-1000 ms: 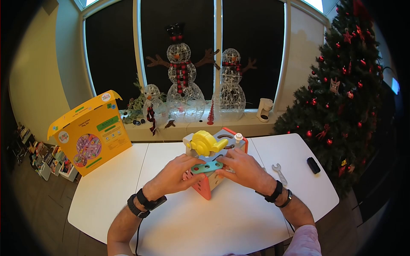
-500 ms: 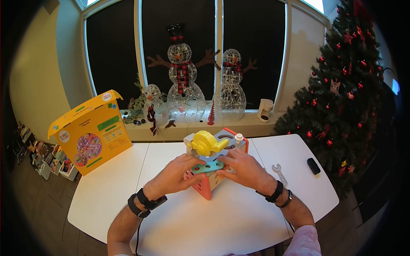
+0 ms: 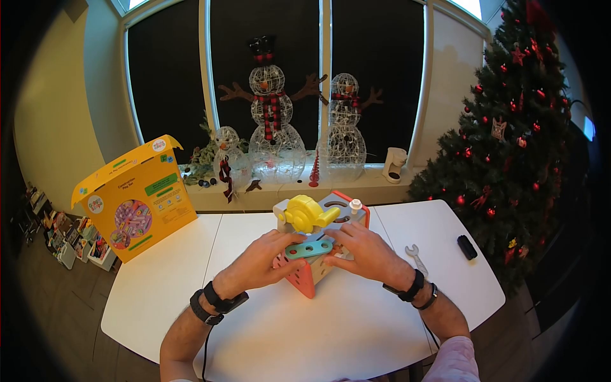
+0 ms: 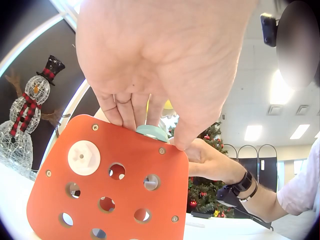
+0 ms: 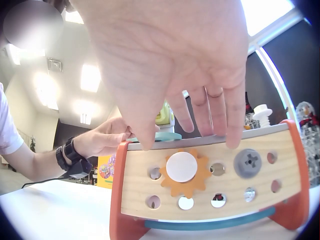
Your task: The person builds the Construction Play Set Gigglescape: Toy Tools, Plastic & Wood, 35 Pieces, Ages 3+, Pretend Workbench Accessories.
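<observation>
A teal strip with holes (image 3: 309, 249) lies across the near end of the grey top of a toy workbench (image 5: 240, 182). My left hand (image 3: 264, 254) is at its left end, fingers extended on the far side and thumb at the corner of the orange-red perforated end panel (image 4: 107, 187). At the strip's right end is my right hand (image 3: 366, 253), thumb and fingers spread apart. Its fingertips rest along the bench's top edge in the right wrist view. A yellow crank-like piece (image 3: 309, 213) and a white screw (image 3: 356, 204) stand on top.
A grey toy wrench (image 3: 416, 260) and a black object (image 3: 467, 247) lie to the right on the white table (image 3: 305, 337). The yellow box (image 3: 137, 200) stands at the left. An orange gear (image 5: 197, 187) is on the bench's wooden side.
My right hand has eased slightly right, uncovering more of the teal strip's right end. My left hand and the workbench stay nearly still.
</observation>
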`<state>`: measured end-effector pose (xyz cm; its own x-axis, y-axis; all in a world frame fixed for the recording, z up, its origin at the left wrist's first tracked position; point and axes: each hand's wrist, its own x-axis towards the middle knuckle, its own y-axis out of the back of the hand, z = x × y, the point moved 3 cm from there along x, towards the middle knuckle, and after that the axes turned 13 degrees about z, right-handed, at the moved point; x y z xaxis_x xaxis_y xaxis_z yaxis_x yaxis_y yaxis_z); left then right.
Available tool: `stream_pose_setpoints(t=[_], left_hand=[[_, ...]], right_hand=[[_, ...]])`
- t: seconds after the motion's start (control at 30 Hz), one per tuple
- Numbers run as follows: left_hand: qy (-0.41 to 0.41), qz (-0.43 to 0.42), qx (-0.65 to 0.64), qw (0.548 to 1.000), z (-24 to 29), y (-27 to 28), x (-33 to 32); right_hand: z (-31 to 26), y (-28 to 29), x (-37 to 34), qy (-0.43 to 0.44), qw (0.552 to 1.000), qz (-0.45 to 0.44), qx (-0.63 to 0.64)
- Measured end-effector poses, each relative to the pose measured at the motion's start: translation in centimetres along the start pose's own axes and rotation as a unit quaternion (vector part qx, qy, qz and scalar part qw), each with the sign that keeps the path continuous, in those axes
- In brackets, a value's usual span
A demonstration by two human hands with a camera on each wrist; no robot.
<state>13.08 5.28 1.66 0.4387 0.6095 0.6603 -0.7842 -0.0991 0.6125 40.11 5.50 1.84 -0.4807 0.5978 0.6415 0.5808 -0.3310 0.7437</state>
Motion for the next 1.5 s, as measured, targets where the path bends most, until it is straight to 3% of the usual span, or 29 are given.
stream_pose_setpoints(t=[0.2,0.27,0.37,0.53,0.6,0.7,0.93,1.13,1.23,1.4,1.47,1.5], left_hand=[[0.010,-0.011,-0.008,1.000,-0.3,0.2,-0.2],[0.004,-0.003,-0.008,1.000,-0.3,0.3,-0.4],[-0.004,-0.004,-0.011,1.000,-0.1,0.5,-0.4],[-0.005,0.001,-0.024,1.000,-0.3,0.7,-0.4],[-0.009,0.001,-0.022,1.000,0.0,0.8,-0.4],[-0.016,0.009,-0.006,1.000,0.4,1.1,-0.4],[-0.009,0.026,0.012,1.000,1.1,2.2,-0.8],[-0.034,0.064,0.037,0.997,1.1,3.1,-1.7],[-0.034,0.068,0.044,0.996,1.2,3.3,-1.9],[-0.033,0.088,0.032,0.995,1.6,3.3,-2.2],[0.014,0.009,0.001,1.000,1.9,3.0,-2.4],[0.014,0.009,0.002,1.000,2.0,2.9,-2.6]], right_hand=[[1.7,1.6,-0.5,-0.010,0.996,0.001,0.085],[2.8,2.4,-1.1,-0.093,0.978,-0.013,0.185],[5.3,3.2,-2.3,-0.113,0.978,0.030,0.172],[8.1,5.1,-4.3,-0.160,0.975,0.029,0.152],[10.3,4.8,-5.8,-0.224,0.968,-0.036,0.106],[13.1,4.0,-8.7,-0.251,0.962,-0.097,0.043],[15.2,2.8,-11.6,-0.216,0.970,-0.102,-0.039],[15.2,0.9,-12.8,-0.188,0.957,-0.199,-0.102],[12.7,-0.4,-12.1,-0.148,0.971,-0.177,-0.054],[6.6,-3.2,-10.2,-0.110,0.959,-0.260,0.031],[5.3,-4.2,-10.0,-0.084,0.960,-0.261,0.054],[4.6,-4.7,-9.9,-0.057,0.961,-0.262,0.076]])
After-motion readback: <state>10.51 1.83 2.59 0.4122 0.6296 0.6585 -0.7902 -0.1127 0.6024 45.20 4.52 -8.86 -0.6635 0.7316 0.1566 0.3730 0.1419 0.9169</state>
